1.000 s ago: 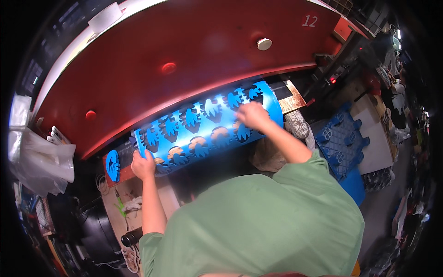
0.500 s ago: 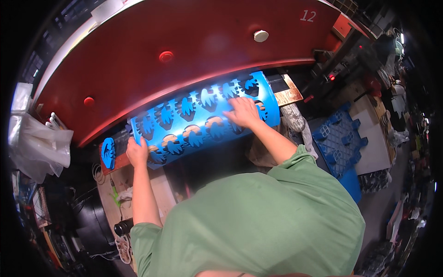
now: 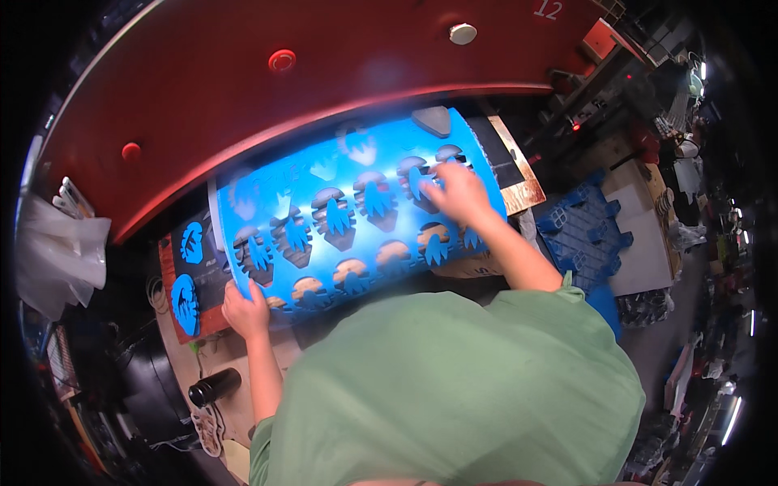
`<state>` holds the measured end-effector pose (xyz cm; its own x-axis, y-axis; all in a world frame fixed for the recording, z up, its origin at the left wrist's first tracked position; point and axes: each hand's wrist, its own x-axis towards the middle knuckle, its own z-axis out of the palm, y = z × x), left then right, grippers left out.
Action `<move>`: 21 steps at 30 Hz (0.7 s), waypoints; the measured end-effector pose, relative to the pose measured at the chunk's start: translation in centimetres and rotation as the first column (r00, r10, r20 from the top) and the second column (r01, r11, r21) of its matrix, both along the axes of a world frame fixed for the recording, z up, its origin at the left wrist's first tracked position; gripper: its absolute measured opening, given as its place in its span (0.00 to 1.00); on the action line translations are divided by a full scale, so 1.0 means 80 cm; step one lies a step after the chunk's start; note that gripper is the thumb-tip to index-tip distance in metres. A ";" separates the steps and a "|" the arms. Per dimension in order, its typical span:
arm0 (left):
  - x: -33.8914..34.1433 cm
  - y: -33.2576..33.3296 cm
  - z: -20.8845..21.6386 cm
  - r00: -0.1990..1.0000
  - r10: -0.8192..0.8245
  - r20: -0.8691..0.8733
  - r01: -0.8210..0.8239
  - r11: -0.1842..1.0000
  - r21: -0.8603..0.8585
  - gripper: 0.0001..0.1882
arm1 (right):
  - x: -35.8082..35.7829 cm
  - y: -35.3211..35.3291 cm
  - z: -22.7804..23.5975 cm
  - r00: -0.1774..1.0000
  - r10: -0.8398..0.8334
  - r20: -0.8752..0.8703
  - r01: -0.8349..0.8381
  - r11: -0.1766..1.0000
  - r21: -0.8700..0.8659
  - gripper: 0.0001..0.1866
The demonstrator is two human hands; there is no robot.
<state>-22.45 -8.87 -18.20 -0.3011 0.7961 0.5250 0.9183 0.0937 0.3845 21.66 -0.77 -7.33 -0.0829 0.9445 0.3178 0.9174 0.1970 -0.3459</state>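
A blue sheet [image 3: 316,183] with rows of cut-out, claw-like shapes lies under the red machine front and curves down toward my body. My left hand [image 3: 246,311] grips its lower left edge, thumb on top and fingers underneath. At the right part of the sheet, my right hand [image 3: 460,194] is over a cut-out in the middle row, thumb and fingers apart; slight blur softens the fingertips. Dark surface and tan board show through many openings. Left of the sheet, two loose blue cut pieces, an upper one [image 3: 191,242] and a lower one [image 3: 185,304], lie on the dark machine bed.
The red machine front [image 3: 365,57] spans the far side, with a red push button [image 3: 282,61] and a white knob [image 3: 463,33]. A blue plastic pallet [image 3: 585,231] lies at the right. Clear plastic bags [image 3: 61,251] hang at the left, above a black bottle [image 3: 215,387].
The blue sheet has come toward me, and another row shows at its far side. A second loose cut piece is visible at the left. My right hand has shifted slightly right.
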 end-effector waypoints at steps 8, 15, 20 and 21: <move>0.073 -0.038 0.118 1.000 0.002 -0.018 -0.003 0.999 -0.038 0.19 | 0.097 0.170 0.099 0.917 -0.374 0.139 0.388 0.917 -0.089 0.41; 0.084 -0.037 0.132 1.000 0.013 -0.006 -0.014 0.999 -0.049 0.19 | 0.124 0.185 0.116 0.938 -0.347 -0.025 0.325 0.900 -0.291 0.40; 0.075 -0.037 0.135 0.999 0.017 -0.051 -0.021 0.996 -0.089 0.18 | 0.217 0.219 0.117 0.039 -0.505 -0.862 -0.097 0.857 -0.506 0.21; 0.074 -0.033 0.142 0.999 0.026 -0.040 -0.029 0.996 -0.087 0.18 | 0.228 0.223 0.115 -0.107 -0.455 -0.884 -0.195 0.881 -0.430 0.17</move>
